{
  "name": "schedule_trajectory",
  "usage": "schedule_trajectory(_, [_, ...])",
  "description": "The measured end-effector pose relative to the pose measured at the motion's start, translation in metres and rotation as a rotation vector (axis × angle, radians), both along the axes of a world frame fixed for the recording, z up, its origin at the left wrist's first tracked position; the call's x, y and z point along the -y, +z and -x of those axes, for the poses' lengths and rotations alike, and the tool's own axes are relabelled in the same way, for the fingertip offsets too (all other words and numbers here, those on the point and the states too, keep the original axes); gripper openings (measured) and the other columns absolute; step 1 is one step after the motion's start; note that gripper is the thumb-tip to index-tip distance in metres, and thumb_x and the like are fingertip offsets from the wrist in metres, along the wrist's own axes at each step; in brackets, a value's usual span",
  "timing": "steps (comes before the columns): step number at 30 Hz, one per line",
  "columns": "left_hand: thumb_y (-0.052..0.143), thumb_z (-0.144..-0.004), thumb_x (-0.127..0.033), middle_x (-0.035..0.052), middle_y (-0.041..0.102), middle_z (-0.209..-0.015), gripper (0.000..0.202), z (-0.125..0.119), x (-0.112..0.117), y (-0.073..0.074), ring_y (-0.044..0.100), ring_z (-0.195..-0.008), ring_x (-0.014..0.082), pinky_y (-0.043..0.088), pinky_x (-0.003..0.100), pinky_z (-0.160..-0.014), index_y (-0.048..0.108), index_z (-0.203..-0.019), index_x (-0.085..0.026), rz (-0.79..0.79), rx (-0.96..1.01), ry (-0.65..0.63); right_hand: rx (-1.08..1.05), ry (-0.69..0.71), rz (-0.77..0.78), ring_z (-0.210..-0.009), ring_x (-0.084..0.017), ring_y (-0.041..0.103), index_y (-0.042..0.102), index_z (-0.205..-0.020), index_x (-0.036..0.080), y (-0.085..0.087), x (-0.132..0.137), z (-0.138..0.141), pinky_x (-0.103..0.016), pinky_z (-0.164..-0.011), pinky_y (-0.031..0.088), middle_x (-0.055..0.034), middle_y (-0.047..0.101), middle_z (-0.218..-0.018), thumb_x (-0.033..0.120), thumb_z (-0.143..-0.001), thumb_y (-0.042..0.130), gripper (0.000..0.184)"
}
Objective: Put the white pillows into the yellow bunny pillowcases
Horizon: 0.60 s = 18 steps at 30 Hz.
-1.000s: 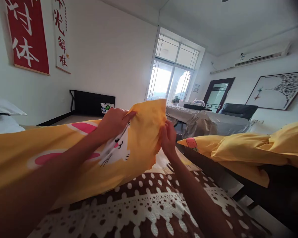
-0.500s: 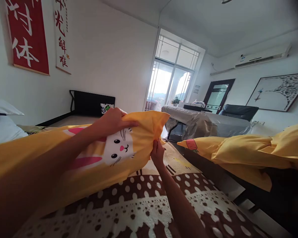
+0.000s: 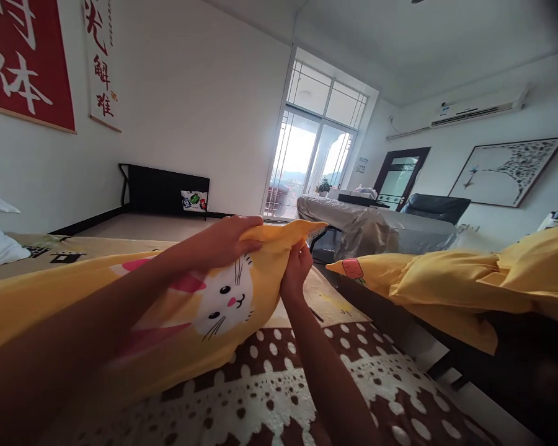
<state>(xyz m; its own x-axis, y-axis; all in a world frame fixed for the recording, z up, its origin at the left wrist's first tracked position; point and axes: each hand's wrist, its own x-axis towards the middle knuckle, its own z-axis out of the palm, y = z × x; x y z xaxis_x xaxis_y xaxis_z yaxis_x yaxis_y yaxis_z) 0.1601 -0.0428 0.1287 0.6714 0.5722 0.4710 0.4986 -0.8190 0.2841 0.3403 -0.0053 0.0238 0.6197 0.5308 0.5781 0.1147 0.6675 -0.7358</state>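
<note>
A yellow pillowcase (image 3: 267,279) with a printed white rabbit face stretches from the left edge to the middle of the head view. It looks filled out over the bed. My left hand (image 3: 225,240) is closed on its upper edge, thumb lying over the cloth near the rabbit's whiskers. At the far end, my right hand (image 3: 297,269) pinches the bunched cloth close to the pointed corner. Whatever lies inside the pillowcase is hidden. Beneath it spreads a brown and cream dotted blanket (image 3: 279,378).
More yellow cloth (image 3: 451,279) with a carrot print lies draped over something dark at the right. White bedding (image 3: 0,244) is at the left edge. Beyond the bed stand a black panel (image 3: 155,192), a plastic-covered table (image 3: 344,214) and a dark chair (image 3: 437,207).
The pillowcase's far end has flattened, its corner now pointing right. My right hand has risen slightly along the end. The view has shifted a little to the right.
</note>
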Motion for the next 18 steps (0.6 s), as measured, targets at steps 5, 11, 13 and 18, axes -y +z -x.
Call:
schedule_trajectory(5, [0.041,-0.087,-0.046,0.0032,0.062,-0.084,0.031,0.002,-0.002,-0.003,0.054,-0.072,0.0149,0.037,0.027,-0.066,0.053,-0.083,-0.017,0.104,0.049,0.079,-0.055,0.228,0.025,-0.058,-0.010,0.042,0.047,-0.072,0.020,0.006,-0.006,-0.020,-0.023,-0.054,0.037,0.0054,0.048,-0.064,0.060,-0.071,0.058,0.041])
schedule_trajectory(11, [0.052,-0.079,-0.056,0.0004,0.058,-0.064,0.038,-0.018,-0.007,-0.011,0.050,-0.059,0.0130,0.031,0.027,-0.057,0.055,-0.078,-0.018,0.107,0.126,0.079,0.261,0.112,0.060,-0.059,-0.012,0.044,0.051,-0.070,0.018,0.006,0.022,-0.010,-0.024,-0.052,0.036,0.0017,0.051,-0.064,0.060,-0.077,0.052,0.042])
schedule_trajectory(13, [0.050,-0.080,-0.057,-0.0003,0.060,-0.066,0.041,-0.014,0.000,-0.014,0.051,-0.059,0.0134,0.032,0.026,-0.058,0.056,-0.092,-0.019,0.086,0.114,0.082,0.352,-0.022,0.056,-0.057,-0.011,0.040,0.048,-0.065,0.018,0.009,0.026,-0.007,-0.024,-0.049,0.033,0.0029,0.047,-0.060,0.054,-0.077,0.057,0.038])
schedule_trajectory(18, [0.050,-0.078,-0.063,0.0014,0.065,-0.081,0.052,0.068,0.027,-0.040,0.056,-0.069,0.0188,0.034,0.027,-0.065,0.054,-0.112,-0.023,-0.034,-0.108,0.287,0.274,-0.135,0.057,-0.052,-0.009,0.034,0.040,-0.060,0.020,0.016,0.011,-0.026,-0.023,-0.045,0.027,0.0048,0.037,-0.054,0.055,-0.080,0.051,0.042])
